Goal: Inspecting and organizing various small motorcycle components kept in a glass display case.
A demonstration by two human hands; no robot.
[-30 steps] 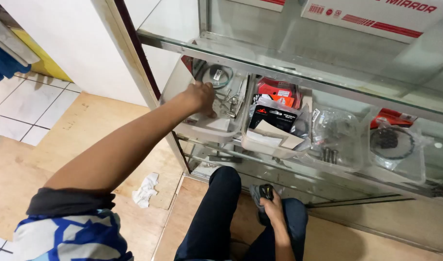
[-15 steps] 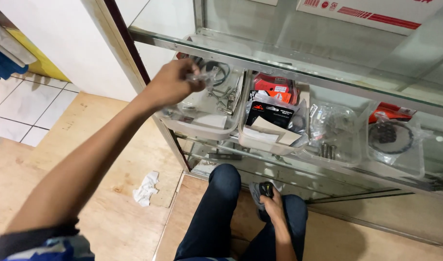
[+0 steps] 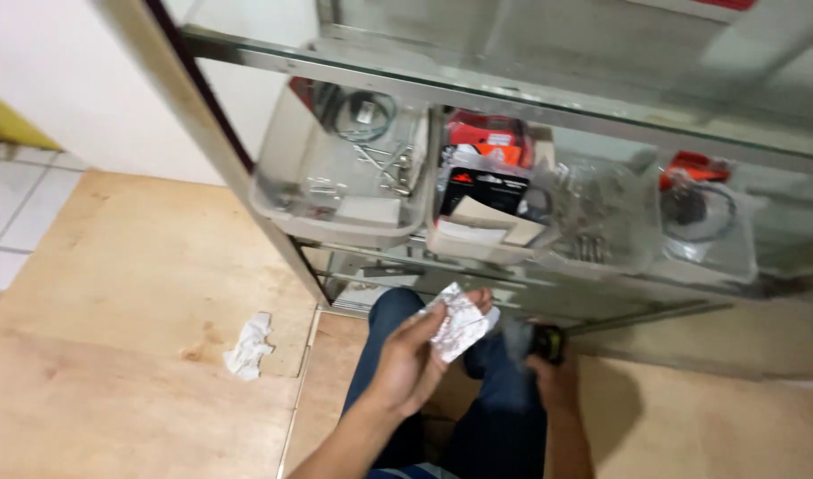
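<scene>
Metal bits in grey tray [image 3: 287, 200]; crinkled packet [image 3: 460, 324] in left hand [image 3: 411, 364]

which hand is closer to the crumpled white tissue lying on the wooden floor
Left. The left hand, holding a small clear packet, is right of the tissue with bare floor between; the right hand lies farther right, beyond the leg.

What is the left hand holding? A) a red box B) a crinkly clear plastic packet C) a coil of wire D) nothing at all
B: the left hand has its fingers closed round a crinkly clear plastic packet above the knees, while the red box sits in a tray on the glass shelf.
</scene>
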